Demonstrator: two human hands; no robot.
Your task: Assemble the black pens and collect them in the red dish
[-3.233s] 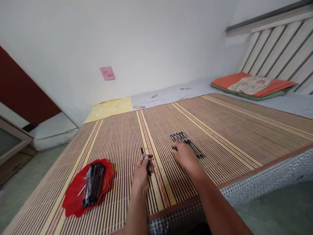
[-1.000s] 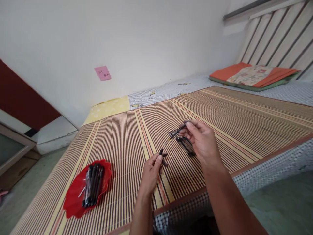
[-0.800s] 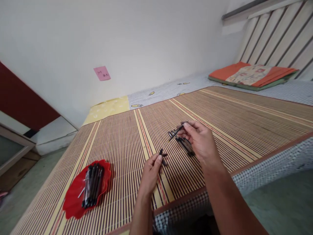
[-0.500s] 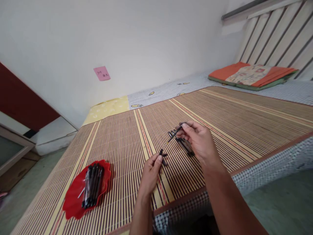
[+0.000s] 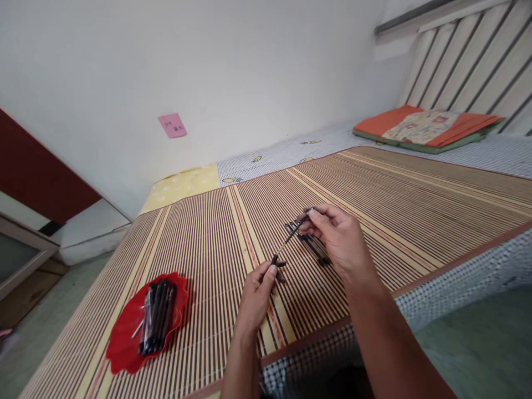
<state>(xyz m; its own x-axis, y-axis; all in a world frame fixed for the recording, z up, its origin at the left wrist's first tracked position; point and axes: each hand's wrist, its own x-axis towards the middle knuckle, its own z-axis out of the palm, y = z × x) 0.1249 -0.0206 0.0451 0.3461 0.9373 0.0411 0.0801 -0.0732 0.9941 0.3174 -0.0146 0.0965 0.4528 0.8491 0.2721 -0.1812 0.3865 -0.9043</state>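
Observation:
Above the striped mat, a thin dark pen refill slants between my two hands. Its upper end is pinched by my right hand, thumb against fingertips. Pale and yellowish at its lower end, the refill meets a short black pen part. My left hand grips that part between thumb and fingers; whether refill and part are joined, I cannot tell. Behind my right hand lie several black pens on the mat, partly covered by it. A red scalloped plate on the left holds more black pens and a white stick.
The bamboo mat covers a bed with checked cloth at its edges. A folded orange and green cloth lies at the back right, near a slatted white headboard. A pink note is stuck on the white wall.
Almost nothing differs. Both hands keep their grips, and the refill and black part stay in nearly the same place, with only a slight shift of the whole view.

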